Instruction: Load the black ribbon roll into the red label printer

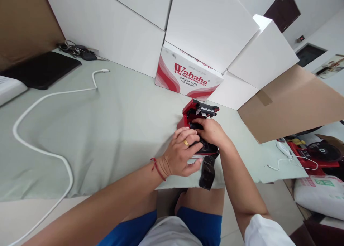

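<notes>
On the cloth-covered table stands a small red device (181, 122), which looks like a label printer, with its lid (204, 108) raised at the back. Shiny black film-like material (206, 145) fills its inside. A black strip (207, 172) of it hangs down over the front. My left hand (184, 151), with a gold ring, lies over the left front edge, its fingers bent onto the device and the black material. My right hand (211, 130) reaches inside from the right, fingers curled against the black material. Parts of both sets of fingertips are hidden.
White boxes (206, 24) and a Wahaha water carton (188, 76) stand behind. A white cable (40, 151) winds across the left side, near keys (77, 51) and a dark flat tablet-like thing (45, 68). A brown cardboard panel (292, 99) stands at right.
</notes>
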{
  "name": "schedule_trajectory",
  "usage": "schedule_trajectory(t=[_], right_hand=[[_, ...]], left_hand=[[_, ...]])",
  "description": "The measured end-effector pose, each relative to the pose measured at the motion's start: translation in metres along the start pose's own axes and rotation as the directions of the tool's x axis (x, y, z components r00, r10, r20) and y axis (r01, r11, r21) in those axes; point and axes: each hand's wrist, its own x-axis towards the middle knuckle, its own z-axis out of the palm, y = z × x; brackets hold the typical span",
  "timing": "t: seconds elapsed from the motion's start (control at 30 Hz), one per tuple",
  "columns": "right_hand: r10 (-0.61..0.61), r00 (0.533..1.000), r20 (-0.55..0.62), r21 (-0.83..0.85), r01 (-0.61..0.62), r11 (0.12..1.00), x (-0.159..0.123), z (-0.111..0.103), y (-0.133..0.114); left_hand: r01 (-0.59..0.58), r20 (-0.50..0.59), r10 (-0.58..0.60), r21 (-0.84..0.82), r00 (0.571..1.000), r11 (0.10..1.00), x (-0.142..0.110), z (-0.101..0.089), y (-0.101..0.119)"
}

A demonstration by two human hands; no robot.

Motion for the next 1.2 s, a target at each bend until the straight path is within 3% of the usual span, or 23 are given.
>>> schedule_trajectory(t=[0.17,0.2,0.27,0.3,0.37,0.4,0.43,0.47,0.5,0.6,0.63,0.67,0.8,0.9,0.97,1.07,1.2], right_hand=[[-0.033,0.999,-0.025,0.084,0.035,0.996,-0.01,0.003,0.004],[-0.06,0.996,-0.073,0.163,0.071,0.984,-0.016,0.003,0.006],[-0.052,0.959,-0.279,0.349,0.152,0.925,-0.027,0.004,0.011],[0.009,0.905,-0.425,0.421,0.188,0.887,-0.032,0.005,0.014],[0.184,0.717,-0.672,0.473,0.225,0.852,-0.033,0.007,0.023],[0.25,0.618,-0.745,0.471,0.224,0.853,-0.03,0.009,0.028],[0.288,0.55,-0.784,0.469,0.22,0.855,-0.025,0.011,0.032],[0.307,0.527,-0.793,0.476,0.22,0.851,-0.019,0.014,0.037],[0.307,0.55,-0.777,0.493,0.226,0.84,-0.012,0.017,0.041],[0.244,0.705,-0.665,0.568,0.266,0.779,0.0,0.03,0.05],[0.219,0.734,-0.643,0.587,0.288,0.757,-0.001,0.034,0.051],[0.201,0.743,-0.639,0.598,0.315,0.737,-0.004,0.038,0.053],[0.145,0.701,-0.699,0.569,0.422,0.706,-0.038,0.053,0.058],[0.036,0.741,-0.67,0.511,0.426,0.746,-0.066,0.065,0.062],[0.005,0.768,-0.64,0.496,0.408,0.767,-0.077,0.073,0.064],[0.011,0.764,-0.645,0.499,0.41,0.763,-0.083,0.084,0.064],[0.041,0.752,-0.658,0.506,0.401,0.764,-0.08,0.091,0.064]], left_hand=[[-0.048,0.002,0.048,0.126,0.999,0.991,0.002,-0.001,0.011],[-0.072,-0.008,0.073,0.132,0.997,0.989,0.002,-0.001,0.012],[-0.114,-0.023,0.118,0.139,0.993,0.984,0.002,0.0,0.013],[-0.132,-0.027,0.137,0.141,0.99,0.981,0.001,0.0,0.013],[-0.16,-0.032,0.167,0.144,0.986,0.976,0.0,0.001,0.013],[-0.171,-0.037,0.178,0.143,0.983,0.975,0.0,0.002,0.013],[-0.178,-0.042,0.185,0.139,0.982,0.974,-0.001,0.002,0.013],[-0.183,-0.044,0.19,0.133,0.981,0.974,-0.002,0.002,0.013],[-0.186,-0.045,0.193,0.125,0.98,0.975,-0.002,0.002,0.013],[-0.203,-0.047,0.21,0.113,0.977,0.973,-0.002,0.001,0.015],[-0.21,-0.048,0.218,0.124,0.975,0.97,-0.001,0.0,0.016],[-0.218,-0.054,0.227,0.139,0.972,0.966,0.0,-0.001,0.018],[-0.235,-0.058,0.249,0.176,0.967,0.956,0.001,-0.004,0.022],[-0.179,-0.06,0.192,0.177,0.98,0.968,0.0,-0.006,0.02],[-0.092,-0.082,0.104,0.137,0.991,0.986,0.0,-0.008,0.015],[0.091,-0.082,-0.09,0.009,0.993,0.996,0.002,-0.012,0.003],[0.36,-0.038,-0.373,-0.185,0.927,0.914,0.005,-0.014,-0.01]])
